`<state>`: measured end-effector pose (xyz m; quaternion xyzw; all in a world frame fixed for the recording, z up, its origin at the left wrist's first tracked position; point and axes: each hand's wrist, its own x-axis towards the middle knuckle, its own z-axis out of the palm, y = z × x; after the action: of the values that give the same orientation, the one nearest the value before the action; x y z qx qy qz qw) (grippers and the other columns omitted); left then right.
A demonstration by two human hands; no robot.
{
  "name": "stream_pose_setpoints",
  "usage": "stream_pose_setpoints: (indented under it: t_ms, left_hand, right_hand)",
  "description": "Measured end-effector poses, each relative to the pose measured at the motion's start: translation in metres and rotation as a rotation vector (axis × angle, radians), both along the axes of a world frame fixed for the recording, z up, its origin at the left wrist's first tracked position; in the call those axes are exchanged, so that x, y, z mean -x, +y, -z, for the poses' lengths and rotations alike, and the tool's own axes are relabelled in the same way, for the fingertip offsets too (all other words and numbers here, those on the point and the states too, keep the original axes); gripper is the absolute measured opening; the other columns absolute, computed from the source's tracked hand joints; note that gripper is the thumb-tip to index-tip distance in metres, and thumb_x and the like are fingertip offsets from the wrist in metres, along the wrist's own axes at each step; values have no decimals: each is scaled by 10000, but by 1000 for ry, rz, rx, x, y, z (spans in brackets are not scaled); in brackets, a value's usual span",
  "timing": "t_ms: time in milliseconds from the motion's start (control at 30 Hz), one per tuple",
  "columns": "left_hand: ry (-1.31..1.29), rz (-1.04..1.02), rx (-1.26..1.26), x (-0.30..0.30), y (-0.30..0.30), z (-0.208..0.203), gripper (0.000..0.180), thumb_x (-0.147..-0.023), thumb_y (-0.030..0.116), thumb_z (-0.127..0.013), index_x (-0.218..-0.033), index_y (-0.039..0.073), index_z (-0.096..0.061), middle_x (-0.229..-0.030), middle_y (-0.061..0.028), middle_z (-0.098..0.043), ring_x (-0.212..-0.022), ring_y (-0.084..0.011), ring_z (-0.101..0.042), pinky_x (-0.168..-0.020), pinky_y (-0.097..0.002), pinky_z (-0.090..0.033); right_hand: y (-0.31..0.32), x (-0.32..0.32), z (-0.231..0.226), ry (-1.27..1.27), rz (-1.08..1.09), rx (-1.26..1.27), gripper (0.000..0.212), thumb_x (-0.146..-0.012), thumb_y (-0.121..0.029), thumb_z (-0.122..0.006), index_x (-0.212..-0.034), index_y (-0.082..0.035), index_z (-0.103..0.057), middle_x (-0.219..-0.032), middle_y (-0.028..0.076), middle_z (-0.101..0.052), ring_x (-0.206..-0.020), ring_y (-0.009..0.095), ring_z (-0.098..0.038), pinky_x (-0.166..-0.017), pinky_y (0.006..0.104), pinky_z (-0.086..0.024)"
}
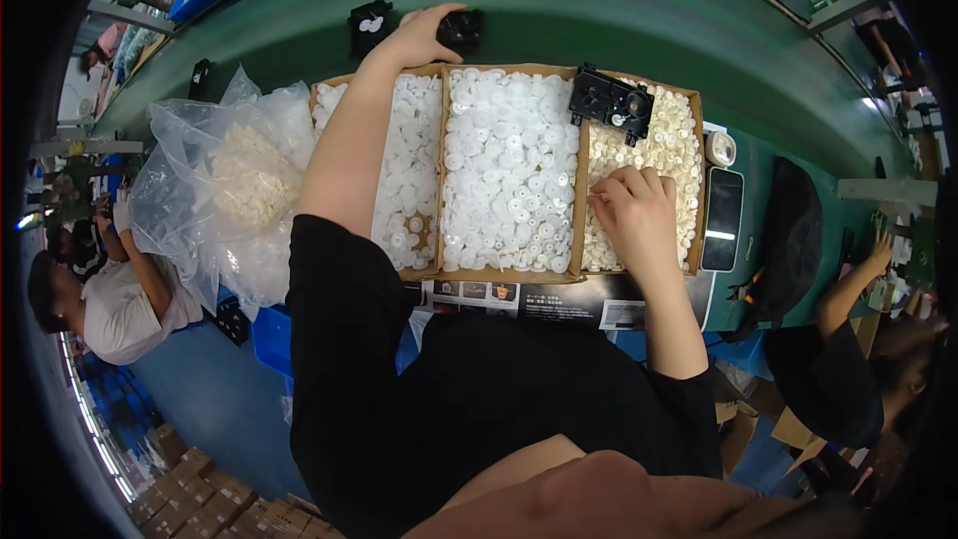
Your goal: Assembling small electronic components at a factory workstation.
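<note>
My left arm reaches across to the green belt, where my left hand is closed round the edge of a black plastic part. Beside it on the belt lies another black part with a white gear on it. My right hand is over the cream gears in the right compartment, fingertips pinched; anything between them is too small to tell. A black plastic housing rests on the divider and the cream gears. White gears fill the middle compartment, and more white gears lie in the left one.
The cardboard box sits at the belt's near side. On its left is a clear plastic bag of cream parts. To the right are a tape roll, a phone and a black bag. Other people work at both sides.
</note>
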<state>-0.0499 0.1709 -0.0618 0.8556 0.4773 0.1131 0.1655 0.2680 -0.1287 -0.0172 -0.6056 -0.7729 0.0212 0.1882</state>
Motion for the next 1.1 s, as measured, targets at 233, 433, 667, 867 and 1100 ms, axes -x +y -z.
stream_pose_setpoints:
  t_ms: [233, 433, 667, 867, 1100]
  left_hand:
    - [19, -256, -113, -20, -21, -41, 759, -761, 282, -934, -1434, 100, -635, -1331, -152, -675, -1207, -336, -646, -1085, -432, -498]
    - [-312, -29, 44, -49, -148, -77, 735, -735, 275, -947, -1404, 143, -674, -1262, -86, -668, -1200, -276, -628, -1077, -414, -495]
    - [-155, 171, -125, -51, -199, -41, 697, -749, 314, -919, -1379, 145, -675, -1298, -35, -625, -1315, -280, -526, -1131, -441, -435]
    - [-179, 126, -59, -52, -202, -40, 647, -781, 286, -896, -1376, 155, -677, -1281, -3, -623, -1321, -284, -520, -1160, -441, -407]
    - [-202, 127, -71, -51, -201, -36, 646, -778, 283, -897, -1375, 167, -677, -1274, -2, -623, -1320, -279, -520, -1155, -448, -413]
  right_hand:
    - [-2, 2, 2, 44, 69, -63, 128, -901, -115, -773, -1006, -64, -719, -985, 57, -666, -874, 259, -603, -874, 365, -465]
    - [3, 12, -15, 495, 124, 75, 116, -919, -60, -756, -1024, -43, -708, -946, 83, -680, -795, 248, -635, -778, 351, -513]
    - [27, 47, -15, 710, -80, 64, 119, -896, -9, -763, -999, -33, -709, -966, 81, -703, -799, 206, -661, -699, 310, -535]
    - [35, 65, -8, 679, -82, 88, 147, -866, -36, -799, -1004, -62, -756, -1047, 59, -750, -871, 186, -667, -791, 302, -535]
    - [42, 67, 4, 514, -169, 13, 176, -835, -49, -816, -999, -89, -767, -1043, 10, -756, -918, 197, -662, -947, 329, -487]
